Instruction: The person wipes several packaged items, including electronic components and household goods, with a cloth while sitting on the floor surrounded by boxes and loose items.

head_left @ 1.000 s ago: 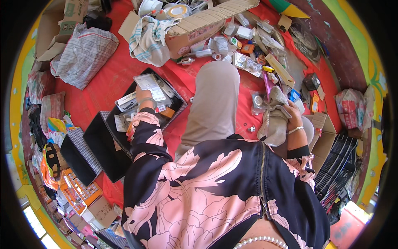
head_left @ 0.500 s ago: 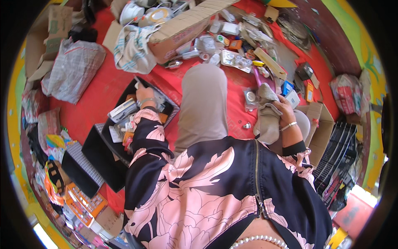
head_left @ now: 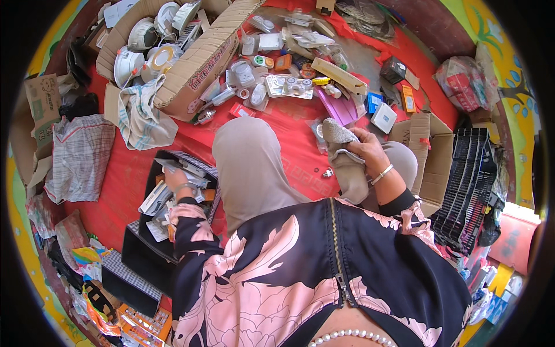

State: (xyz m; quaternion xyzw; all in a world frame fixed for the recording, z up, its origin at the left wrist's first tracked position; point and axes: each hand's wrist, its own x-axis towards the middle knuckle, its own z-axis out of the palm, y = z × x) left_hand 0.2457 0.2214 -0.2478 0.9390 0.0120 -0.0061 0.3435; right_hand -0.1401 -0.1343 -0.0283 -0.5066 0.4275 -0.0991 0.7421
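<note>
My left hand [head_left: 175, 178] is inside a black box [head_left: 151, 173] at left, among small packages. Its fingers blur into the clear and white packaging, so whether they grip anything is unclear. A white packet [head_left: 155, 198] lies by that wrist. At right, my right hand [head_left: 371, 148] is closed on a grey-brown cloth [head_left: 347, 165], whose paler, rough-textured end [head_left: 337, 132] sticks up beside the thumb. The cloth hangs down next to my bent knee. A small metal fitting [head_left: 328, 172] sits on the red floor covering [head_left: 295, 159] left of the cloth.
A cardboard box [head_left: 196, 75] of round white light fittings stands at the far left, a striped towel [head_left: 151, 115] over its corner. Several small packages surround a blister pack [head_left: 289, 85] ahead. An open carton [head_left: 430, 144] and black rack [head_left: 461, 191] stand at right.
The view has shifted, showing more of the box of light fittings. My left hand has drawn back from the far end of the black box. My right hand keeps hold of the cloth.
</note>
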